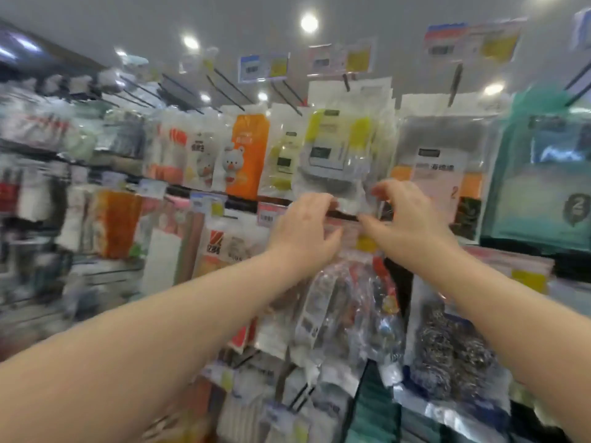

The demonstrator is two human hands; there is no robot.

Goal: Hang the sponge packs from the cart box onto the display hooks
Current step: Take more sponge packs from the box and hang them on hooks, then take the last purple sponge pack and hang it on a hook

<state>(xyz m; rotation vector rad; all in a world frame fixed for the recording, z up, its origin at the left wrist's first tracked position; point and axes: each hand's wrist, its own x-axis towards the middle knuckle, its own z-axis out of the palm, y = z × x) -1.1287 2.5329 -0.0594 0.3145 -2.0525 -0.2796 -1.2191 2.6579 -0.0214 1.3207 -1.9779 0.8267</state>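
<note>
Both forearms reach up and forward. The left hand [303, 219] and right hand [407, 215] sit level and equally near, fingers curled, pinching the bottom edge of a clear sponge pack [339, 145]. The pack rises toward twelve o'clock, long axis upright. Its top reaches the display hook [346, 83]; whether it is threaded on is too blurred to tell.

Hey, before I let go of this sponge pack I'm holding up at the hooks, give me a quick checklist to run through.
1. Left hand and right hand both pinch the sponge pack at its lower edge: ok.
2. Sponge pack upright, label facing out: ok.
3. Its hole threaded on the hook above: cannot tell, too blurred.
4. Orange pack to the side is apart from it: ok.
5. The packs behind it are the same kind: cannot tell.
</note>
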